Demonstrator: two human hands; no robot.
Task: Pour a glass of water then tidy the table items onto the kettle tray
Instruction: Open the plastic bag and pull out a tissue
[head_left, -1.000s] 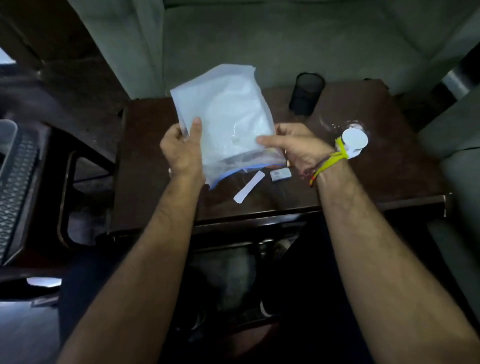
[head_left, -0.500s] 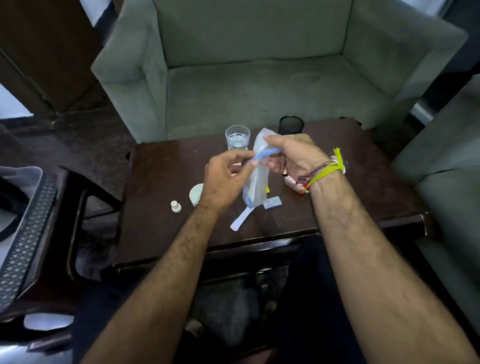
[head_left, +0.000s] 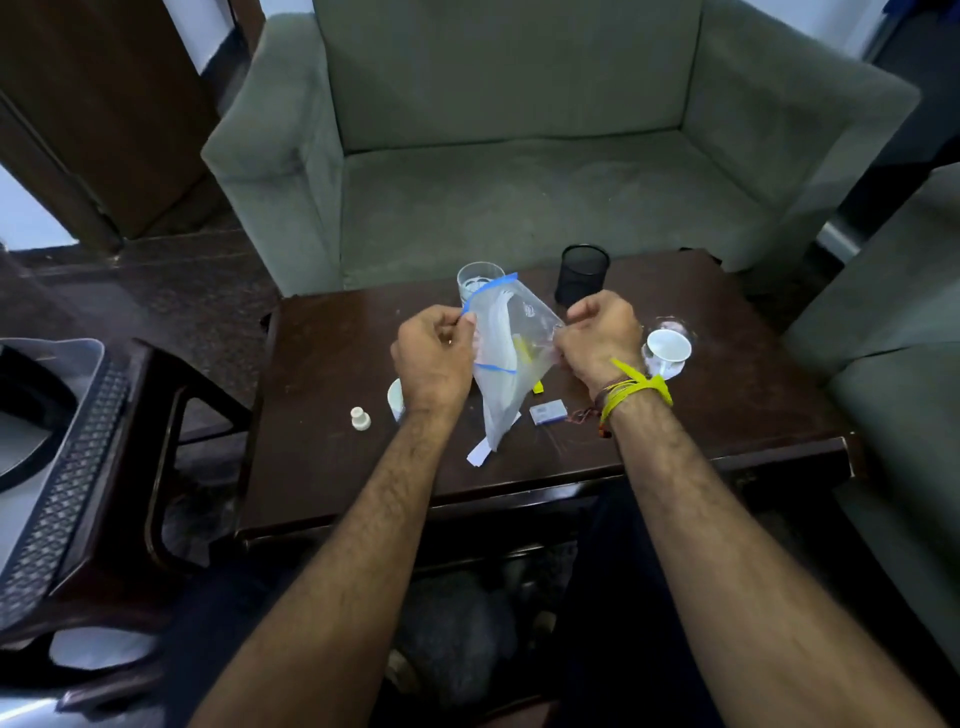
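Above the dark wooden table (head_left: 727, 395) I hold a clear zip bag (head_left: 501, 374) with a blue seal strip. My left hand (head_left: 434, 358) pinches the bag's left top edge and my right hand (head_left: 597, 332) grips its right edge, so the mouth is spread apart. Something white and a yellow piece show inside the bag. Behind it stands a glass of water (head_left: 475, 278). A white cup (head_left: 668, 347) lies tilted on a saucer to the right of my right hand. No kettle tray is in view.
A black mesh pen cup (head_left: 582, 273) stands at the table's back. On the table lie a small white stopper (head_left: 359, 419), a white dish (head_left: 396, 399) partly behind my left wrist, a paper strip (head_left: 479, 453) and a small packet (head_left: 548, 413). A grey armchair (head_left: 519, 156) stands behind the table.
The bag went from held flat in front of the camera to lowered over the table, and both hands now pull its mouth apart. The view has tilted up to show the armchair.
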